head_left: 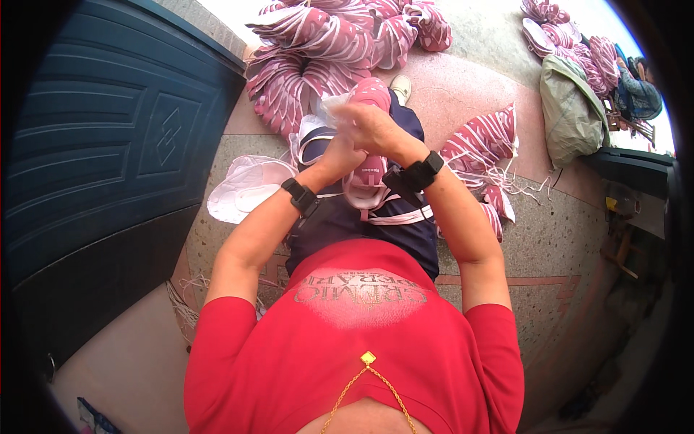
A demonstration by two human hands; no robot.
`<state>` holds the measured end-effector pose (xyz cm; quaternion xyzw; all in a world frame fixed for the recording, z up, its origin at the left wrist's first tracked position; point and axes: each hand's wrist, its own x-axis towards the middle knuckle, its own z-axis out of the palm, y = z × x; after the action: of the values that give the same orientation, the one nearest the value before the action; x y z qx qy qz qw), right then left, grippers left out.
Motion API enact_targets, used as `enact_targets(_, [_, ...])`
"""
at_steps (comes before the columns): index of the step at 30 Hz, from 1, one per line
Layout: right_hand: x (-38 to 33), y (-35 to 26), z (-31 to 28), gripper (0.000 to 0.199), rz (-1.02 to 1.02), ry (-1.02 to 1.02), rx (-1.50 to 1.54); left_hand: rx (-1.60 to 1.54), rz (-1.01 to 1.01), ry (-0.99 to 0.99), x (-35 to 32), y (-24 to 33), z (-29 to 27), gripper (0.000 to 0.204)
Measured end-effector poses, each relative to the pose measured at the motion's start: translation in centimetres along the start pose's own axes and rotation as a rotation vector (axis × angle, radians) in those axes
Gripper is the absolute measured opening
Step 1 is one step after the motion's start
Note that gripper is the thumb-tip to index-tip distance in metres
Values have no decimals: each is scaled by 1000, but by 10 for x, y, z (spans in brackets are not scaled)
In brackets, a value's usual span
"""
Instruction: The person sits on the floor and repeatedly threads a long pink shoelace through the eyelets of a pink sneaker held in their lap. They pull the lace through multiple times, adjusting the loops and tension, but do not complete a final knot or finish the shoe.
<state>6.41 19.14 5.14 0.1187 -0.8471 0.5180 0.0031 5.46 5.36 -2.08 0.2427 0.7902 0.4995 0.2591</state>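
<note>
A pink shoe upper point(363, 181) lies across my lap, its heel toward me and its pink toe point(371, 92) showing beyond my hands. My left hand point(343, 156) is curled at the upper's left side, with what it grips hidden. Over it crosses my right hand point(370, 129), smeared by motion, so its fingers do not read clearly. A whitish, blurred piece point(331, 108) shows by the right fingertips; its kind cannot be made out. Pale laces or straps point(401, 217) trail over my thighs. To the left of my knee lies a pale pink upper point(253, 184).
Large stacks of pink uppers point(311, 65) lie ahead of my feet. A smaller bundle point(481, 148) with loose laces rests right of my leg. A dark blue panelled door point(123, 130) stands left. A pale sack point(571, 108) and another person point(637, 94) are at the far right.
</note>
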Motion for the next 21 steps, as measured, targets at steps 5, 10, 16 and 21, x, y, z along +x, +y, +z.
enact_targets(5, [-31, 16, -14, 17, -72, 385, -241, -29, -214, -93, -3, 5, -6, 21])
enact_targets(10, [-95, 48, 5, 12, 375, 202, -343, -99, -195, 5, -3, -2, 7, 22])
enact_targets(16, [-87, 60, 30, 26, 254, 58, -521, -80, -244, 9, -1, -12, 5, 23])
enact_targets(21, [-79, 48, 22, 20, 153, -151, -689, -205, -280, 0, 1, -6, 6, 22])
